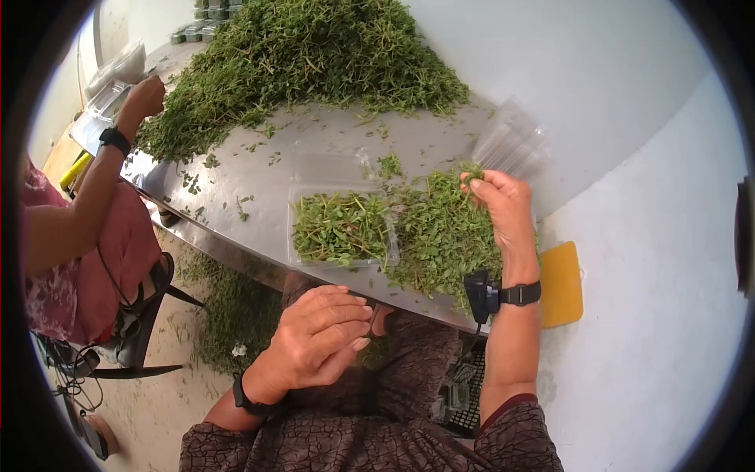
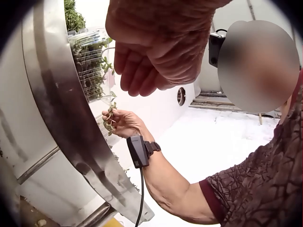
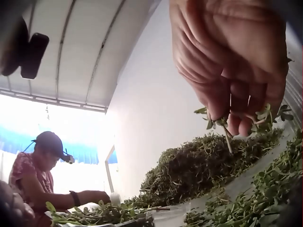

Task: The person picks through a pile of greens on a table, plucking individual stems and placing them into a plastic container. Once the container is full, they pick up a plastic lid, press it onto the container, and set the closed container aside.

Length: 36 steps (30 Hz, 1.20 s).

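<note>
Our left hand point(image 1: 321, 337) is loosely curled and empty; our right hand point(image 1: 507, 208) pinches a small green leafy sprig point(image 1: 472, 177) by the nearer green leaf pile point(image 1: 444, 240) on the silver metal desk point(image 1: 263, 181). We should grip it lightly, since pressure likely bruises it.

Smooth, glossy metal table point(image 1: 255, 169), clear, shiny plastic box point(image 1: 392, 250), matt cloth shirt point(image 1: 354, 440), smooth matt wall point(image 1: 629, 149)

A strip of bench point(image 1: 255, 185) offers passage between the far heap of greens point(image 1: 314, 55) and the near tub point(image 1: 392, 250); rightward, the small pile point(image 1: 440, 236), stacked plastic trays point(image 1: 511, 141) and wall point(image 1: 645, 189) crowd the way.
</note>
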{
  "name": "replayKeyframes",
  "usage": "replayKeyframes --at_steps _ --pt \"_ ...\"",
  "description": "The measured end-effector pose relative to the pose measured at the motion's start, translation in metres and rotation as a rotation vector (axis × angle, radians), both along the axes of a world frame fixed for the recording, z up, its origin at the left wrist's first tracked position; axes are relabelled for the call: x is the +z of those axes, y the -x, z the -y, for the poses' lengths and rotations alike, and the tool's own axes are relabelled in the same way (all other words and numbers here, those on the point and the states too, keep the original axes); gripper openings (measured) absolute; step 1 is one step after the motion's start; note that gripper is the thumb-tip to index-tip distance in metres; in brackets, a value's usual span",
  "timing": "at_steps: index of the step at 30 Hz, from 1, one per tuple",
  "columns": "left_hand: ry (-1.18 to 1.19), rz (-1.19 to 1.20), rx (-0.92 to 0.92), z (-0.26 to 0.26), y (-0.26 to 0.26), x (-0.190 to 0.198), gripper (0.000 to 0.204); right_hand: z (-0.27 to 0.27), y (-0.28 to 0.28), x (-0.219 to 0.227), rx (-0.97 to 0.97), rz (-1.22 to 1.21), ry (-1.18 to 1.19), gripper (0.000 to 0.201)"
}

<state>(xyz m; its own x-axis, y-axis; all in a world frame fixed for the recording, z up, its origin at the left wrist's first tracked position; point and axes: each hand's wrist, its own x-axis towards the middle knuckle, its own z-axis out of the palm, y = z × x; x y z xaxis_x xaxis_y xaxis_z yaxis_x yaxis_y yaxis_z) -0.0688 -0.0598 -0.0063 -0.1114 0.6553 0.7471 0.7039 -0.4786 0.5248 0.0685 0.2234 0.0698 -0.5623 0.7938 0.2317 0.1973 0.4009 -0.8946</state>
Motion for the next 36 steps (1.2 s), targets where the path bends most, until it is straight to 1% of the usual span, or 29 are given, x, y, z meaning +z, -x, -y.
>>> replayKeyframes --at_steps 1,3,4,6,10,13,15,17,18,20,22,24,25,26,28,30,33,36 --pt "-0.001 0.010 0.002 0.000 0.000 0.000 0.015 0.004 -0.002 0.002 0.002 -0.001 -0.001 0.014" --pt "0.002 0.018 0.005 0.002 0.001 0.001 0.015 0.016 -0.006 0.005 0.045 -0.235 0.229 0.017" --pt "-0.008 0.028 0.000 0.001 0.001 0.001 0.016 0.018 -0.008 0.004 0.043 -0.238 0.231 0.017" --pt "-0.018 0.036 -0.009 0.000 0.001 0.003 0.016 0.022 -0.012 0.004 0.157 -0.226 0.284 0.017" --pt "-0.027 0.056 -0.007 0.002 -0.001 0.005 0.015 0.043 -0.010 0.003 0.201 -0.310 0.335 0.015" --pt "-0.030 0.076 0.017 0.004 -0.001 0.003 0.015 0.054 -0.006 0.000 0.186 -0.255 0.269 0.014" --pt "-0.039 0.101 0.032 0.006 0.000 0.000 0.016 0.064 0.000 0.002 0.230 -0.223 0.262 0.014" --pt "-0.040 0.107 0.045 0.007 0.000 0.000 0.016 0.071 0.010 0.005 0.277 -0.168 0.191 0.015" --pt "-0.046 0.116 0.038 0.007 0.001 -0.001 0.015 0.077 0.017 0.008 0.288 -0.170 0.194 0.015" --pt "-0.051 0.108 0.057 0.008 0.002 -0.001 0.014 0.089 0.033 0.012 0.260 -0.077 0.021 0.015" --pt "-0.070 0.066 0.069 0.010 0.005 0.000 0.015 0.096 0.047 0.012 0.280 -0.067 -0.008 0.012" --pt "-0.073 0.067 0.093 0.011 0.009 0.000 0.015 0.099 0.062 0.012 0.308 0.055 -0.135 0.011" --pt "-0.079 0.066 0.109 0.011 0.011 0.000 0.015 0.098 0.070 0.009 0.286 0.116 -0.227 0.010" --pt "-0.075 0.068 0.113 0.012 0.012 0.000 0.015 0.100 0.078 0.007 0.290 0.118 -0.223 0.010" --pt "-0.088 0.069 0.143 0.012 0.015 0.001 0.014 0.106 0.092 0.003 0.288 0.149 -0.606 0.012" --pt "-0.095 0.068 0.163 0.014 0.017 0.001 0.014 0.108 0.095 -0.001 0.298 0.168 -0.627 0.014" --pt "-0.119 0.070 0.217 0.017 0.024 0.004 0.011 0.106 0.088 -0.002 0.334 0.122 -0.691 0.019" --pt "-0.141 0.067 0.252 0.019 0.035 0.005 0.009 0.098 0.071 -0.002 0.300 0.081 -0.718 0.022"
